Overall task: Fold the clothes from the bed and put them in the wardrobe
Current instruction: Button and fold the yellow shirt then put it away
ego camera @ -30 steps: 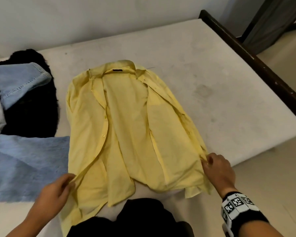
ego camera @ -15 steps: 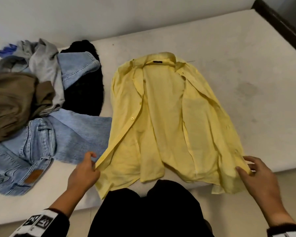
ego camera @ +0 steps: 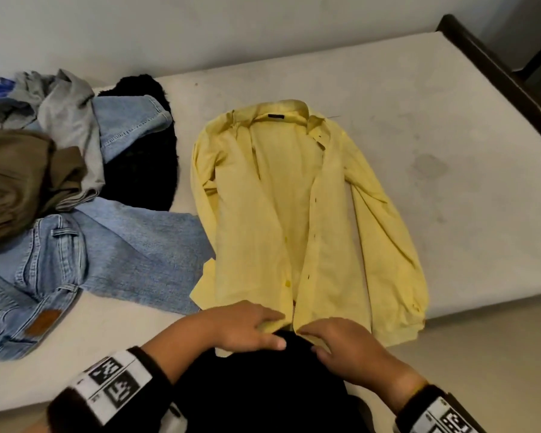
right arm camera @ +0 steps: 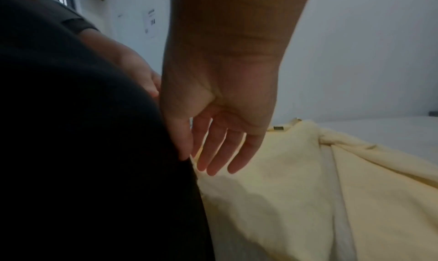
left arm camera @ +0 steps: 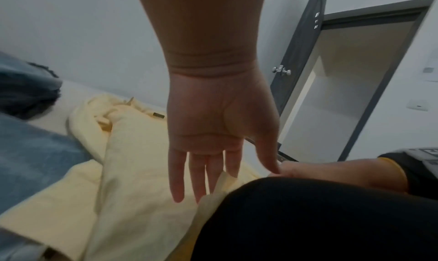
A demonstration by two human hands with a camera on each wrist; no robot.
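— Where are the hands?

— Both sit at the near hem of the pale yellow button-up cotton shirt (ego camera: pixel 281 214), close together over the front opening. The left hand (ego camera: pixel 244 326) lies palm down with its fingers straight and slightly spread, fingertips resting on the left front panel's bottom edge. It grips nothing.

— And the other one?

— The right hand (ego camera: pixel 344 348) mirrors it on the right panel. Its fingers (right arm camera: pixel 220 149) are straight and relaxed in the wrist view, reaching down to the cloth, holding nothing. Whether they press the fabric or only brush it I cannot tell.

— How does the shirt look?

— It lies flat on the white bed mattress (ego camera: pixel 450 151), collar towards the wall, hem at the near edge by the person's black garment. The two front panels nearly meet along the middle, leaving a narrow gap that widens towards the collar, where a small dark label shows. Yellow buttons run down the left panel, dark buttonholes down the right. The right sleeve lies straight along the side. The left sleeve is bent, its cuff poking out low on the left.

— What is beside it?

— A pair of light blue denim jeans (ego camera: pixel 85 260), one leg touching the shirt's left edge. Beyond them lie a fuzzy black garment (ego camera: pixel 144 170), a grey garment (ego camera: pixel 66 120) and an olive-brown garment (ego camera: pixel 16 173), heaped together. A dark wooden bed frame (ego camera: pixel 497 73) runs along the far right.
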